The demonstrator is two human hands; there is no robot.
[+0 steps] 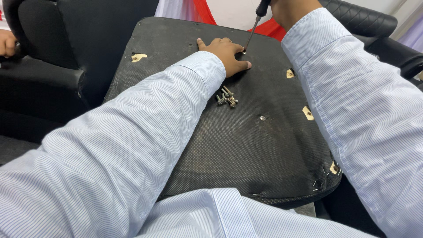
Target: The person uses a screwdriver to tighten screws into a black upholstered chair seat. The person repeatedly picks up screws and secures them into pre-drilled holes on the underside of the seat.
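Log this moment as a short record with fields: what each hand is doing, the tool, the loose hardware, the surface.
left hand: left hand pressed flat on the black panel, fingers beside the tool tip
right hand: right hand grips the screwdriver handle at the top edge of view
tool: screwdriver, tilted, tip on the panel
loose hardware: pile of screws near the left wrist; one seated screw apart
surface: black panel, dusty fabric, stapled edges, small torn patches

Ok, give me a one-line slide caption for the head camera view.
Left hand steadies black seat underside while right hand sets screwdriver tip down; loose screws nearby.
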